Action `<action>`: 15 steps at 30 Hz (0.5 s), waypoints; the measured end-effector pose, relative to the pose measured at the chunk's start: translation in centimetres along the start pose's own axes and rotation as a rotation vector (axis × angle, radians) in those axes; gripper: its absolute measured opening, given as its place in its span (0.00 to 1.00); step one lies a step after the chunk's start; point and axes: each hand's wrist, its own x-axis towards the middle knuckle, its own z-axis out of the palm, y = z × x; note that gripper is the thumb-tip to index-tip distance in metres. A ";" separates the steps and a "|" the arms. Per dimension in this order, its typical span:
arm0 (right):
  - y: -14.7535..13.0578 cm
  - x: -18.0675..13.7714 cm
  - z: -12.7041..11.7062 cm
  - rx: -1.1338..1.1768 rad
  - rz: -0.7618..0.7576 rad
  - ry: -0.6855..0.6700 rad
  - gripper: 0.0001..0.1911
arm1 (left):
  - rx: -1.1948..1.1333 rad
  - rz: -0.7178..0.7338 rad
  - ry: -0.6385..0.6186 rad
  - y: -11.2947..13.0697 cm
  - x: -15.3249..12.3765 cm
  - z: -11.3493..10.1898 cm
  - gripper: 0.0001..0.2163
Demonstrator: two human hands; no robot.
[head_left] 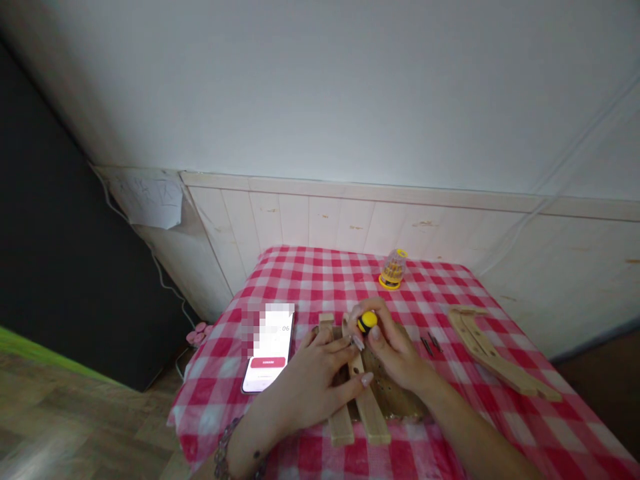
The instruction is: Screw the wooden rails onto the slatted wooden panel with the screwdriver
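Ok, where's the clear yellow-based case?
In the head view, the clear yellow-based case stands near the far edge of the red-and-white checked tablecloth, beyond the right hand and close to the white wooden panelling.

Left hand [305, 383] palm down, fingers spread; right hand [390, 350] raised, fingers curled inward, thumb and fingertips pinching.

Soft, even indoor light fills the scene, with no source in view. The wall [320, 87] looks pale and bright, while the black panel [65, 227] sinks into dimness. A faint shadow lies under the left hand [300, 387]. The floor [65, 427] carries a dull sheen, and the phone [270, 350] glows, partly pixelated. Wide-angle distortion bends the table [200, 400] edges, and detail stays slightly soft.
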 end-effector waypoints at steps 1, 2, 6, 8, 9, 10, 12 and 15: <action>0.1 -0.1 0.0 0.051 0.038 0.011 0.16 | 0.005 0.000 0.005 0.0 0.0 0.0 0.13; 0.3 -0.1 0.0 0.110 0.090 0.021 0.20 | 0.011 -0.002 0.009 0.1 0.0 0.0 0.13; 0.8 -0.4 -0.1 0.223 0.230 0.055 0.24 | 0.016 -0.001 0.014 0.2 0.0 -0.1 0.14; 1.0 -0.5 -0.3 0.169 0.208 0.078 0.22 | 0.012 0.001 0.013 0.2 0.0 -0.2 0.15; 1.0 -0.6 -0.5 0.133 0.190 0.089 0.22 | 0.011 0.000 0.012 0.2 0.0 -0.2 0.15; 1.0 -0.6 -0.6 0.097 0.173 0.097 0.21 | 0.010 -0.002 0.011 0.1 0.1 -0.2 0.16; 0.9 -0.5 -0.7 0.034 0.141 0.090 0.20 | 0.004 -0.004 0.003 0.0 0.0 -0.2 0.17; 0.1 -0.2 -0.6 -0.023 0.108 0.037 0.19 | -0.005 -0.008 -0.015 0.0 0.0 -0.2 0.17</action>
